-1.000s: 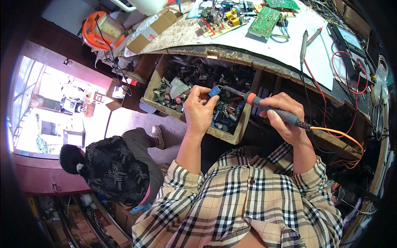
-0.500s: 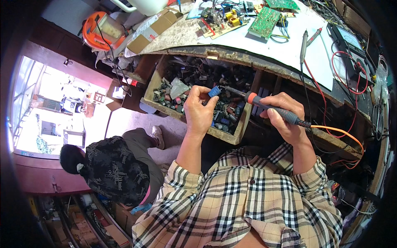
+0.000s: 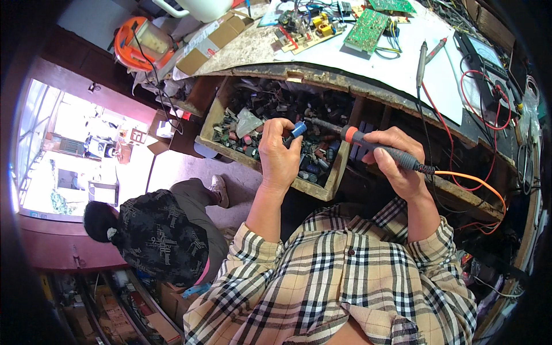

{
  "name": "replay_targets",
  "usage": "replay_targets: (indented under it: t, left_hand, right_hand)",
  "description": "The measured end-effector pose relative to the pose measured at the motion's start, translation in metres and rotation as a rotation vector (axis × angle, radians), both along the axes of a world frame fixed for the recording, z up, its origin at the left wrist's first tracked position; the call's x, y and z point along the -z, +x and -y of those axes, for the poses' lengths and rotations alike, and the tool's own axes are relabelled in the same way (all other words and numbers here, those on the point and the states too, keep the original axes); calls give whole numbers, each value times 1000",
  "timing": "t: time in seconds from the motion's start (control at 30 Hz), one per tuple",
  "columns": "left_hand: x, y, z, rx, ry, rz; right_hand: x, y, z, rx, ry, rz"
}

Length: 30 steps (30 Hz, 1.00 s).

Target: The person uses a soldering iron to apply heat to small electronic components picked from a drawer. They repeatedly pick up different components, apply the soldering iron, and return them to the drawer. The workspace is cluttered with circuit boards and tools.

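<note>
Between the thumb and fingers of my left hand is a small blue capacitor, its leg end turned to the right. My right hand grips a soldering iron with a dark handle, an orange-red collar and an orange cord. The iron's tip points left, close to the capacitor's end; I cannot tell whether they touch. Both hands are over an open wooden drawer full of loose electronic parts. A crumpled piece of clear plastic lies among them.
On the bench above are a green circuit board, a tan board with components, test probes and a multimeter. An orange container and a cardboard box stand at the far left. Another person bends over at the left.
The capacitor has tilted slightly in my left fingers, and that hand has shifted a little. My right hand and the soldering iron stay almost in place.
</note>
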<state>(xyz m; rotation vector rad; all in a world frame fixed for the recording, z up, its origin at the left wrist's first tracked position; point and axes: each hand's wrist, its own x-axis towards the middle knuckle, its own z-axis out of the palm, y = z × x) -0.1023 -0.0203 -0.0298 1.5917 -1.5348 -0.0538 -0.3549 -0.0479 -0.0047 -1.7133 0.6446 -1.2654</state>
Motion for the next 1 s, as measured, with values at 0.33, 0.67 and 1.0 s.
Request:
replay_targets:
  t: [0.33, 0.67, 1.0]
  left_hand:
    - [10, 5, 1, 0, 81, -399]
    - [12, 6, 0, -17, 40, -332]
    - [10, 4, -2, -9, 89, -441]
  right_hand:
    - [0, -1, 0, -3, -9, -7]
    - [1, -2, 1, 11, -39, -80]
    - [0, 0, 0, 31, -23, -70]
